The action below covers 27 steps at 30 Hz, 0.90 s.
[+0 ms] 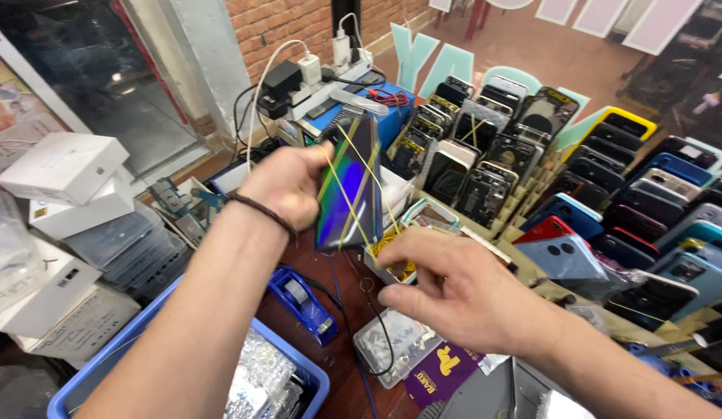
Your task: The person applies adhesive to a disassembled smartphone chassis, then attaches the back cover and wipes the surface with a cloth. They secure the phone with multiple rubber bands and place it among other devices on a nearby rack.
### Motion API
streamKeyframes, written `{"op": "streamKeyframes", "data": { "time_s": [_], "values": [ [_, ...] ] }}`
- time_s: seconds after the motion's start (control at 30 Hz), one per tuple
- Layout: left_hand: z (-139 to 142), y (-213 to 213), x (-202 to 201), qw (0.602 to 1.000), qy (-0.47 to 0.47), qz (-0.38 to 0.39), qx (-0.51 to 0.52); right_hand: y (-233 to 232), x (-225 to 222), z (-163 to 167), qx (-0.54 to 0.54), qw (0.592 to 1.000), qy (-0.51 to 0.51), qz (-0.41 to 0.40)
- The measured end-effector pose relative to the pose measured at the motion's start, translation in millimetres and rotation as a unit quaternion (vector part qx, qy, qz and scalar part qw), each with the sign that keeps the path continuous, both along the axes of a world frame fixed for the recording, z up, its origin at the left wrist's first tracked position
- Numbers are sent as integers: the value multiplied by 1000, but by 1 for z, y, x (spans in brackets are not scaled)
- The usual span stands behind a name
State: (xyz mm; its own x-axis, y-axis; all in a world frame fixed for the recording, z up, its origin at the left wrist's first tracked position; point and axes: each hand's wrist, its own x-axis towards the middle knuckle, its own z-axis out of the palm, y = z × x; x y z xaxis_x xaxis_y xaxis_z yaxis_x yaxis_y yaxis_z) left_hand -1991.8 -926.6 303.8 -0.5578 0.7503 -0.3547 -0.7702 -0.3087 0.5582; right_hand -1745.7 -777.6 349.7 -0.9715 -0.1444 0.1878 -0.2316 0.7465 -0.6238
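My left hand (287,186), with a dark cord bracelet at the wrist, grips a dark phone (349,186) held upright above the desk. Its glossy face shows blue and green reflections. Yellow rubber bands (353,174) stretch across the phone in crossing lines. My right hand (454,291) sits below and to the right of the phone, fingers curled and pulling on a rubber band that runs down from it. Under that hand lies a small open box of yellow rubber bands (392,260).
Rows of phone housings and cases (532,155) stand in racks at the right. White boxes (66,167) are stacked at the left. A blue tape dispenser (303,299), a blue bin (144,349), a clear parts box (392,341) and a power strip with chargers (322,77) surround the hands.
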Motion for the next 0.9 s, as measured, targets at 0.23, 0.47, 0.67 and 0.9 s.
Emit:
{"op": "streamKeyframes", "data": {
  "time_s": [0.23,0.47,0.67,0.9],
  "values": [
    [15,12,25,999,18,44,-14,12,-23,-27,-399,910,-83,-76],
    [-4,14,30,994,47,98,13,4,-22,-18,-439,888,-30,-132],
    [-7,9,27,988,-4,155,9,-14,-13,-8,-203,962,26,-182],
    [-11,2,25,994,1,103,37,-6,-16,-6,-53,981,136,-125]
  ]
}}
